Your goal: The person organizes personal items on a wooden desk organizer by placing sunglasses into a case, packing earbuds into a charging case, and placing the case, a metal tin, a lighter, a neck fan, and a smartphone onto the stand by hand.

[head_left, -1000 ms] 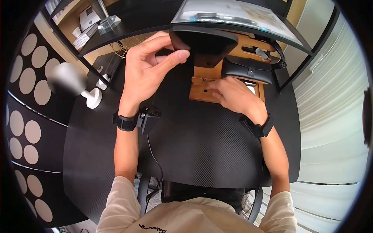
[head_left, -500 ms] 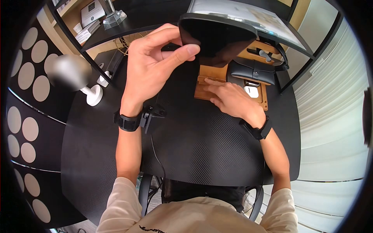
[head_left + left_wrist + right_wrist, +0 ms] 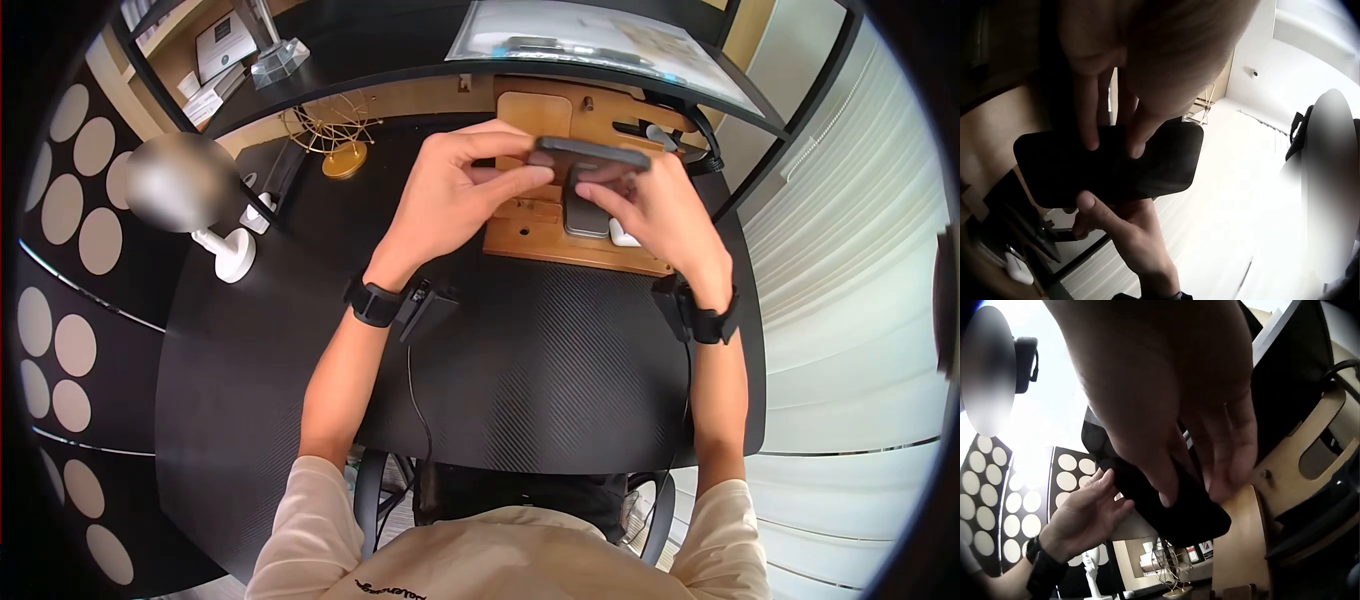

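Note:
A black smartphone [image 3: 592,153] is held up between both hands, in front of a wooden desk organizer [image 3: 505,238]. My left hand [image 3: 445,195] pinches its left end with thumb and fingers. At the other end my right hand [image 3: 683,215] grips it, the thumb bent in front. The left wrist view shows the phone's dark screen [image 3: 1110,169], with fingertips over it from above and a thumb at the opposite edge. From the right wrist, the phone [image 3: 1179,509] looks tilted, my right hand over it and the left hand [image 3: 1085,512] at its far end.
On the organizer are a dark rounded item [image 3: 586,212] and a white earbud case [image 3: 624,236]. A black shelf [image 3: 400,80] crosses above the desk. A gold wheel ornament [image 3: 345,160] and a white round-based stand [image 3: 235,256] are at the left.
The left hand has brought the phone lower and turned it more edge-on to the head view. My right hand has left the organizer's wooden stand and taken the phone's right end.

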Motion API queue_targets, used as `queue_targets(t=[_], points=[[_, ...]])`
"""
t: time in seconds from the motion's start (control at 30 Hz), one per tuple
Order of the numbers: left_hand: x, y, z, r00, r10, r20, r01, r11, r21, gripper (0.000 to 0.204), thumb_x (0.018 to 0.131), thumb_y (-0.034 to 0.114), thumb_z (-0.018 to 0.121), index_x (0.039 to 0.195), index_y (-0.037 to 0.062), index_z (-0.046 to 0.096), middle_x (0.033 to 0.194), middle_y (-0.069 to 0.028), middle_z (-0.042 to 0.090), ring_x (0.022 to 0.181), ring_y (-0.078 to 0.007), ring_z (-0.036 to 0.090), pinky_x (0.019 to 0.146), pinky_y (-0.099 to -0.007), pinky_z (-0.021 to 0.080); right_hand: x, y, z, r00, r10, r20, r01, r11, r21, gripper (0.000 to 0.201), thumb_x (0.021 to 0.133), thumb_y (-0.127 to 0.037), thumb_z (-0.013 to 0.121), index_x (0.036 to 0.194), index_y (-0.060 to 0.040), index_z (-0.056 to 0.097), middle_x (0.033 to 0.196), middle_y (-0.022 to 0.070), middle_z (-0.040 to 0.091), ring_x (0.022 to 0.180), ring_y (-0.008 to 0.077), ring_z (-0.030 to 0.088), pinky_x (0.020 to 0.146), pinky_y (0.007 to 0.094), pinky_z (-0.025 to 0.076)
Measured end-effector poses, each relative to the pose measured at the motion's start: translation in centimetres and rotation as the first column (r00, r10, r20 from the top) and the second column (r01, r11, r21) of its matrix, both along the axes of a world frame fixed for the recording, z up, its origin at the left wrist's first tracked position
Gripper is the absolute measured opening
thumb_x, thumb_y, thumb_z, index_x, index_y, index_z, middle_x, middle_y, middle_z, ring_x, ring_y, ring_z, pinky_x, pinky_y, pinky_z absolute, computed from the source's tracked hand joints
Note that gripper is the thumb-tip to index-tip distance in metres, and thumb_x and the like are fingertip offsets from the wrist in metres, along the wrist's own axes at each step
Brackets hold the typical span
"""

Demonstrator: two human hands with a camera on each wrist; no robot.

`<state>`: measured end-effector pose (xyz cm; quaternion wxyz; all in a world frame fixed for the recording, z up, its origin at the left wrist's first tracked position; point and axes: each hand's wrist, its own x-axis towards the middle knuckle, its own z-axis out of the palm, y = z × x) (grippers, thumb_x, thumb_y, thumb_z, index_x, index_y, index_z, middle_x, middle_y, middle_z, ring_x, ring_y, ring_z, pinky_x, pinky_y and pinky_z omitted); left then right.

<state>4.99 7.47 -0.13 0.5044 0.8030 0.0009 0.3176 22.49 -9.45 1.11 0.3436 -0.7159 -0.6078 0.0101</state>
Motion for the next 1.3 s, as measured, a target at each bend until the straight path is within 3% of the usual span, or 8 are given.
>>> queue_targets(t=[0.07, 0.23, 0.83, 0.93, 1.0, 1.13, 1.2, 1.3], points=[[0.4, 0.7, -0.5, 0.998, 0.064, 0.012, -0.064, 0.998, -0.016, 0.017, 0.093, -0.001, 0.074, 0.110, -0.0061, 0.075, 0.105, -0.0044, 0.070, 0.095, -0.0125, 0.067, 0.090, -0.0276, 0.057, 0.1, 0.8, -1.2, 0.987, -0.028, 0.159, 0.007, 0.991, 0.132, 0.020, 0.094, -0.015, 0.072, 0.096, 0.0054, 0.072, 0.090, 0.0200, 0.074, 0.084, 0.0394, 0.070, 0.078, 0.0426, 0.056], [1.0, 2.3, -2.5, 0.995, 0.098, -0.034, -0.099, 0.995, -0.027, 0.014, 0.094, 0.003, 0.075, 0.106, -0.0056, 0.075, 0.094, -0.0012, 0.070, 0.093, -0.0089, 0.064, 0.086, -0.0256, 0.052, -0.1, 1.8, -2.5, 0.987, -0.032, 0.158, 0.014, 0.993, 0.116, 0.019, 0.097, -0.013, 0.066, 0.097, 0.0062, 0.066, 0.095, 0.0223, 0.073, 0.089, 0.0428, 0.068, 0.079, 0.0464, 0.056], [3.7, 3.5, -6.7, 0.990, 0.128, 0.055, -0.111, 0.963, -0.246, 0.034, 0.102, 0.004, 0.063, 0.135, -0.0067, 0.062, 0.120, -0.0126, 0.072, 0.105, -0.0171, 0.071, 0.091, -0.0301, 0.058, 0.9, 4.4, -6.3, 0.996, -0.093, -0.014, 0.094, 0.976, 0.196, 0.016, 0.101, -0.009, 0.060, 0.099, 0.0069, 0.057, 0.081, 0.0296, 0.066, 0.080, 0.0505, 0.065, 0.067, 0.0535, 0.050], [3.4, 2.9, -6.0, 0.985, 0.154, 0.080, -0.127, 0.955, -0.267, 0.047, 0.102, -0.002, 0.058, 0.148, -0.0039, 0.051, 0.132, -0.0163, 0.066, 0.115, -0.0213, 0.069, 0.099, -0.0330, 0.057, 0.5, 4.5, -6.3, 0.991, -0.108, -0.079, 0.123, 0.970, 0.208, 0.013, 0.101, -0.005, 0.057, 0.106, 0.0068, 0.057, 0.080, 0.0294, 0.066, 0.081, 0.0496, 0.066, 0.069, 0.0535, 0.051], [3.2, 2.7, -5.8, 0.990, 0.131, 0.049, -0.124, 0.985, -0.120, 0.063, 0.100, -0.006, 0.057, 0.159, 0.0001, 0.036, 0.145, -0.0192, 0.057, 0.129, -0.0256, 0.061, 0.107, -0.0377, 0.053, 0.6, 4.5, -6.4, 0.992, -0.120, -0.036, 0.125, 0.968, 0.220, 0.017, 0.101, -0.003, 0.054, 0.113, 0.0077, 0.057, 0.080, 0.0296, 0.067, 0.081, 0.0496, 0.068, 0.072, 0.0539, 0.053], [2.9, 2.2, -5.3, 0.993, 0.114, -0.029, -0.117, 0.984, -0.132, 0.073, 0.097, -0.007, 0.058, 0.162, 0.0019, 0.028, 0.155, -0.0219, 0.046, 0.142, -0.0307, 0.050, 0.115, -0.0421, 0.047, 0.5, 4.4, -6.3, 0.991, -0.113, -0.066, 0.124, 0.971, 0.205, 0.023, 0.099, -0.003, 0.058, 0.118, 0.0086, 0.056, 0.087, 0.0319, 0.068, 0.087, 0.0504, 0.067, 0.075, 0.0538, 0.054], [3.0, 2.3, -5.6, 0.996, 0.088, -0.031, -0.091, 0.992, -0.086, 0.077, 0.095, -0.006, 0.060, 0.163, 0.0033, 0.024, 0.162, -0.0234, 0.038, 0.149, -0.0345, 0.041, 0.117, -0.0445, 0.043, 0.5, 4.3, -6.5, 0.991, -0.115, 0.062, 0.103, 0.979, 0.177, 0.041, 0.098, -0.005, 0.063, 0.134, 0.0098, 0.053, 0.105, 0.0287, 0.072, 0.082, 0.0350, 0.075, 0.077, 0.0417, 0.059], [3.2, 2.3, -6.3, 0.990, 0.133, -0.048, -0.135, 0.990, -0.032, 0.081, 0.094, 0.001, 0.066, 0.164, 0.0046, 0.024, 0.164, -0.0241, 0.035, 0.151, -0.0376, 0.038, 0.118, -0.0470, 0.043, 0.3, 4.4, -7.0, 0.991, -0.125, 0.058, 0.115, 0.982, 0.152, 0.051, 0.096, -0.006, 0.067, 0.140, 0.0136, 0.050, 0.115, 0.0313, 0.069, 0.085, 0.0347, 0.075, 0.079, 0.0420, 0.059]])
